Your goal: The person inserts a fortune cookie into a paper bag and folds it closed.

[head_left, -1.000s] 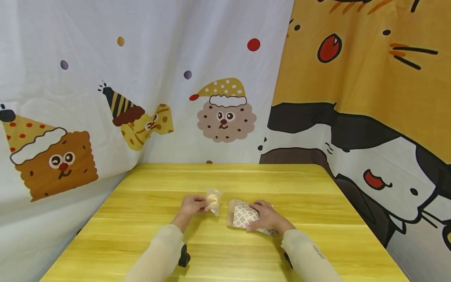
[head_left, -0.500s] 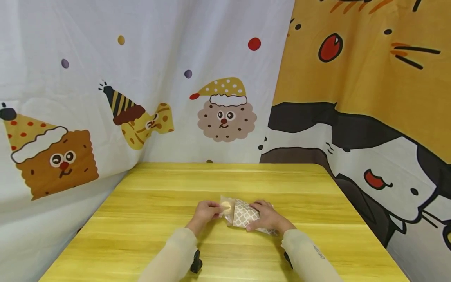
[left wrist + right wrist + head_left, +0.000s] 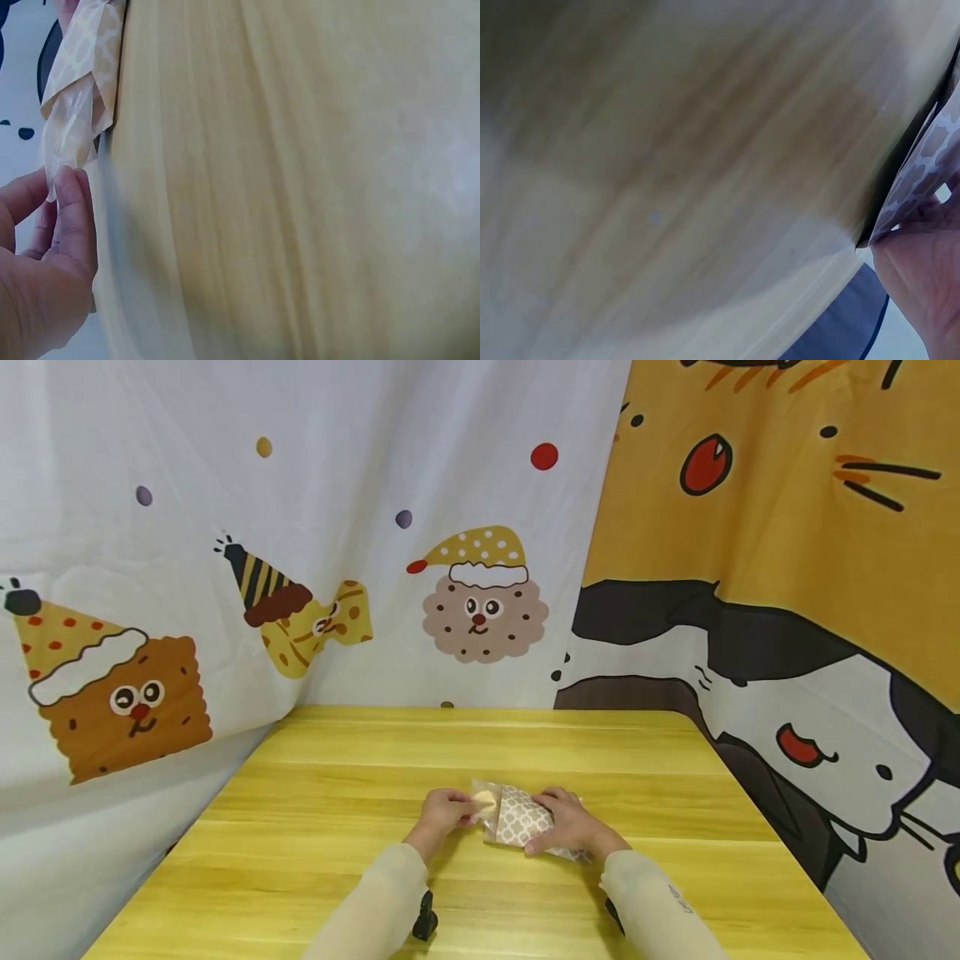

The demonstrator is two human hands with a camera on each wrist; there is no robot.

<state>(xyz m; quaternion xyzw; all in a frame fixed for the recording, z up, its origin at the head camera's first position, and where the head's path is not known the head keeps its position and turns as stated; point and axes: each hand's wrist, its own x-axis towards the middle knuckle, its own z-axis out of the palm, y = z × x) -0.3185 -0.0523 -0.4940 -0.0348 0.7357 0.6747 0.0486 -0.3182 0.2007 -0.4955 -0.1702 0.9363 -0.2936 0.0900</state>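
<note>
The left hand (image 3: 444, 814) pinches one end of a clear packet (image 3: 486, 800) with a pale yellow item inside. In the left wrist view the packet (image 3: 71, 131) lies partly within the open mouth of a patterned paper bag (image 3: 90, 45), held by thumb and fingers of the left hand (image 3: 56, 262). On the table the white and tan bag (image 3: 520, 817) lies flat, and the right hand (image 3: 572, 823) grips it across its right part, thumb on the near side. At the right wrist view's edge, the right hand (image 3: 926, 262) touches the bag (image 3: 922, 176).
A yellow wood-grain table (image 3: 480, 743) lies under both hands. Behind it hangs a white curtain (image 3: 337, 468) with cartoon snacks, and on the right an orange one (image 3: 787, 543) with cartoon animals. A black device (image 3: 425, 917) is at the left wrist.
The left hand has moved right with the clear packet, from beside the bag to its mouth, and the packet now overlaps the opening. The right hand and bag have stayed in place.
</note>
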